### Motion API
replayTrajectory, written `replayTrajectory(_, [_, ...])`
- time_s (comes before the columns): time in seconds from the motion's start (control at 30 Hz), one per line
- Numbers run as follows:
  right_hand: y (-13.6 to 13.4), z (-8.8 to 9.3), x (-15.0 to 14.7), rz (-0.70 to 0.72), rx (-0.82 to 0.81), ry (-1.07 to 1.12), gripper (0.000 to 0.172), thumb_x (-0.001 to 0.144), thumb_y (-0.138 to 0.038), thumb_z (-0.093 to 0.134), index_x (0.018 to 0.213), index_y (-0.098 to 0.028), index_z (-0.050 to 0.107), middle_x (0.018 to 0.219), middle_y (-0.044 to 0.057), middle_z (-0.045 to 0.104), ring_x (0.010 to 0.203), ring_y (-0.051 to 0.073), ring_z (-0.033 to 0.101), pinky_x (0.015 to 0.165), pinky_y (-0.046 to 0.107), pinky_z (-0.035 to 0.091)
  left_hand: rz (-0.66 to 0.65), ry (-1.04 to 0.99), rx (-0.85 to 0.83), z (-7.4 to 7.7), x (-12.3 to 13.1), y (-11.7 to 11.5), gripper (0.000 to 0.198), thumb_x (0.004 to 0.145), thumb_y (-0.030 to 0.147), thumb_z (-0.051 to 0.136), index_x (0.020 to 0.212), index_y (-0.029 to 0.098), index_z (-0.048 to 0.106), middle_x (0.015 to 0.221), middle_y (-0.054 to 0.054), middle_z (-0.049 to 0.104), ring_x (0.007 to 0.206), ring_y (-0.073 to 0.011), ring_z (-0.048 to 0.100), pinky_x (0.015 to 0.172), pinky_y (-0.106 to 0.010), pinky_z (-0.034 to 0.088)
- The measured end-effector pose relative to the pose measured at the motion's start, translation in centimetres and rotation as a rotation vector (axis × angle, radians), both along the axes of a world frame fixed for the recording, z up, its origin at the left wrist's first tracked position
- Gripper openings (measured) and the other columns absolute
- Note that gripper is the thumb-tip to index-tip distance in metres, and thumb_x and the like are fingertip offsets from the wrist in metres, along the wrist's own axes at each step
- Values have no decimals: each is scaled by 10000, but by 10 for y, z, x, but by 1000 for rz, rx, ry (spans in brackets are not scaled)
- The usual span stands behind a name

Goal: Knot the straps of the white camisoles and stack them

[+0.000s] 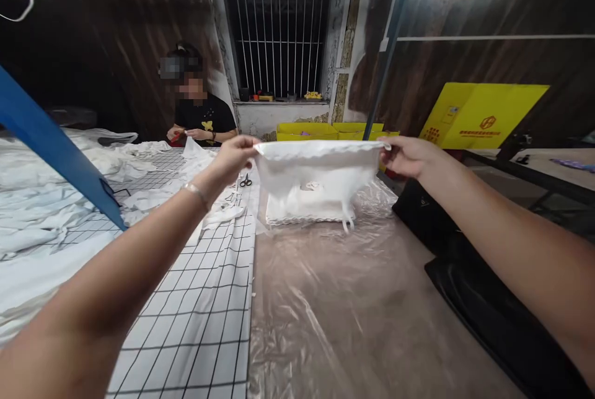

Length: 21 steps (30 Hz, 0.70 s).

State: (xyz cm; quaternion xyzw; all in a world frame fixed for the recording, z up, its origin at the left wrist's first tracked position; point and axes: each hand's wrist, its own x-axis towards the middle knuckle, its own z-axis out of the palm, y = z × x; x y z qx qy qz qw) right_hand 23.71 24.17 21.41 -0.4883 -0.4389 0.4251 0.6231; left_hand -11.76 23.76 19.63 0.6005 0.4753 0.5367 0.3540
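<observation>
A thin white cloth piece (320, 160) with a scalloped edge is stretched in the air between my two hands. My left hand (237, 154) pinches its upper left corner, and my right hand (406, 154) pinches the upper right one. The cloth's lower part hangs loose and blurred, with a narrow strip or tie dangling at its right. Beneath it lies a stack of white cloth pieces (279, 212) with wavy edges, partly hidden by the held piece. The stack rests on clear plastic sheeting (320, 300) over the table.
Left of the plastic, a white grid-patterned cloth (199, 312) carries heaps of white fabric (41, 201) and small scissors (246, 180). A blue post (60, 145) slants across the left. Black fabric (488, 300) lies at right. Across the table sits a co-worker (204, 111); yellow boxes (307, 130) stand behind.
</observation>
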Motion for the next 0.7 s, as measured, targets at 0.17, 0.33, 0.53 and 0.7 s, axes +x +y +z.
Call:
replayTrajectory(0.17, [69, -22, -1, -41, -266, 79, 162, 874, -45, 531, 751, -133, 589, 617, 23, 604, 494, 76, 521, 414, 153, 457, 20, 84, 106, -12, 15, 73, 112, 767, 49, 566, 860, 94, 612, 754, 27, 569, 684, -58, 506, 650, -176, 423])
replayTrajectory(0.33, [55, -122, -4, 13, -518, -86, 138, 774, -21, 673, 750, -131, 595, 591, 19, 622, 459, 91, 552, 403, 173, 478, 83, 385, -114, -124, 15, 81, 177, 646, 23, 540, 740, 115, 658, 902, -44, 601, 615, -71, 501, 561, -195, 442])
replayTrajectory(0.53, [30, -184, -9, 31, -654, -177, 178, 724, -53, 745, 780, -135, 597, 557, -2, 606, 455, 106, 592, 409, 169, 473, 104, 636, -274, -187, 10, 69, 193, 741, 155, 498, 773, 166, 688, 1007, -62, 656, 836, -170, 613, 705, -237, 476])
replayTrajectory(0.7, [34, -180, -2, 42, -611, -327, 137, 730, -116, 719, 749, -159, 591, 520, -33, 562, 424, 79, 510, 422, 175, 400, 114, 875, -287, -174, 8, 65, 341, 764, 232, 552, 1095, 224, 634, 929, -30, 693, 813, -202, 633, 671, -262, 453])
